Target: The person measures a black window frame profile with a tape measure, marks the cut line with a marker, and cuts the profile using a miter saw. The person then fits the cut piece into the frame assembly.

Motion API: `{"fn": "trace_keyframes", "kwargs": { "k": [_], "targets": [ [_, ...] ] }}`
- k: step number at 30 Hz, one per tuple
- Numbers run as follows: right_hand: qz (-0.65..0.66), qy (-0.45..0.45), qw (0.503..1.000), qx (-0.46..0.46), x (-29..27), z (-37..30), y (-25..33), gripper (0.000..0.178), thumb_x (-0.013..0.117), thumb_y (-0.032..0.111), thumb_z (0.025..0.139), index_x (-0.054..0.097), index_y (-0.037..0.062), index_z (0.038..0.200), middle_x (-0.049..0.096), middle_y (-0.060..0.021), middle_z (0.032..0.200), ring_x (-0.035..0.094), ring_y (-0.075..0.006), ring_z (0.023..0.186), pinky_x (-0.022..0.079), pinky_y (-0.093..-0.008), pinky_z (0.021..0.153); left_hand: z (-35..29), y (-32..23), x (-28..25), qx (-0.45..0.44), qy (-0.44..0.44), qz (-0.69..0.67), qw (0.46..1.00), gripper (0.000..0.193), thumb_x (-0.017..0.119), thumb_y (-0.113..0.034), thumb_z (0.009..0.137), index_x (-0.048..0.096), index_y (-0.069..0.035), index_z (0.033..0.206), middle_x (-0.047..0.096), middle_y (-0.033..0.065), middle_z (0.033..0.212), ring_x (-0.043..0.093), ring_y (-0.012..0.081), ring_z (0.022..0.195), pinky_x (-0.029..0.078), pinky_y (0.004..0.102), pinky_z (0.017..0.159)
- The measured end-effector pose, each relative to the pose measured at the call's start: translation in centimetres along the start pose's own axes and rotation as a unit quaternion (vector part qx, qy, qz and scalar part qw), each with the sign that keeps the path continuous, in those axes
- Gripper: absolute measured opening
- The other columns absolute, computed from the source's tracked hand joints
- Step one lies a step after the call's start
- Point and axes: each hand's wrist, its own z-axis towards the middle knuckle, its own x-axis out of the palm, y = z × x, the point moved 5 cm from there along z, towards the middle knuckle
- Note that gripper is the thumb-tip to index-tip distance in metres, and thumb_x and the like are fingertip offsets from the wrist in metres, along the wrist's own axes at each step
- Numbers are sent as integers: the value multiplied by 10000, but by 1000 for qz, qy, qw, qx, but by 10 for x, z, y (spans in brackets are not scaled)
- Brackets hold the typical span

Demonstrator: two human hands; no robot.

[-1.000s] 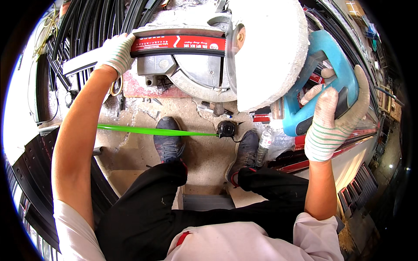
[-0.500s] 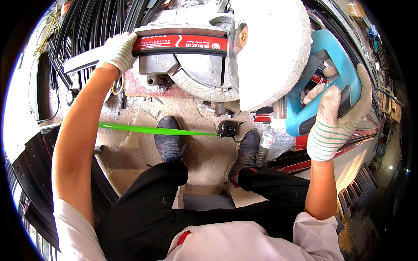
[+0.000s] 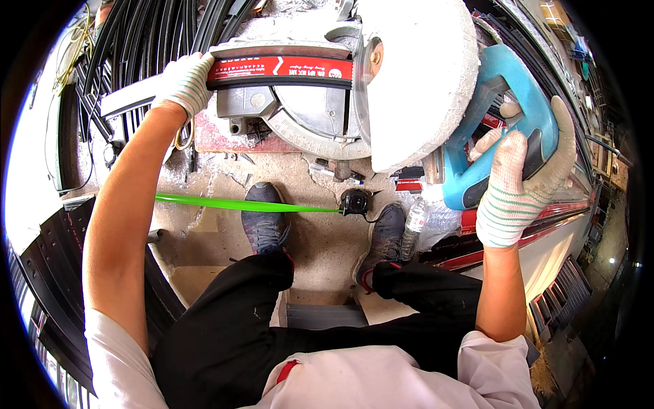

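Observation:
In a striped white work glove, my left hand is closed over a long profile strip with a red printed face, pressing it along the fence of a miter saw. The strip's pale end sticks out leftward past my hand. My right hand, gloved the same way, wraps round the blue D-shaped handle of the saw. A dust-coated white blade guard stands between the handle and the strip. It hides the blade and the strip's right end.
A black tape measure with a bright green band pulled out leftward is at my feet. Beside my right shoe stands a clear plastic bottle. Dark strips crowd the far left, and more black profiles lie at my left side.
My right hand, the blue handle and the blade guard have shifted slightly left. My left hand and the strip have hardly moved.

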Motion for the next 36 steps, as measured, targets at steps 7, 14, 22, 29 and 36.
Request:
{"fn": "trace_keyframes", "kwargs": {
  "k": [7, 14, 22, 29, 36],
  "targets": [
    [18, -8, 1000, 5, 1, 1, 1, 598, 601, 111, 1055, 300, 98, 1571, 657, -109, 1150, 657, -150, 709, 604, -306, 687, 1, 2, 4, 6, -4, -2, 1000, 365, 744, -59, 845, 675, -107, 1200, 707, 137, 1096, 696, 342, 1088, 557, 461, 956],
    [18, 18, 999, 37, 0, 7, 3, 586, 600, 124, 1064, 301, 74, 1565, 653, -105, 1110, 655, -141, 718, 607, -307, 681, -1, -1, 0, -1, -4, 8, 1000, 344, 730, -56, 856, 677, -108, 1192, 709, 142, 1091, 699, 345, 1082, 561, 463, 953],
    [52, -4, 998, 23, 1, 5, -1, 577, 588, 86, 1054, 307, 71, 1558, 653, -103, 1090, 647, -133, 722, 603, -305, 678, -1, -1, -3, -1, 1, 4, 1000, 343, 741, -83, 851, 665, -109, 1185, 704, 140, 1090, 696, 342, 1086, 558, 465, 954],
    [65, -11, 997, 27, 3, 1, -2, 590, 584, 55, 1042, 303, 83, 1560, 650, -107, 1092, 643, -137, 717, 600, -306, 680, 0, -1, -1, 0, 4, 7, 1000, 344, 733, -79, 850, 668, -109, 1187, 701, 139, 1089, 695, 343, 1083, 556, 466, 950],
    [59, -11, 998, 36, 3, -3, -2, 597, 581, 60, 1047, 289, 93, 1566, 637, -114, 1114, 645, -142, 726, 600, -308, 687, -1, 0, 0, 1, -1, 7, 1000, 354, 736, -74, 846, 675, -108, 1193, 699, 139, 1095, 694, 340, 1085, 556, 460, 952]
  ]
}}
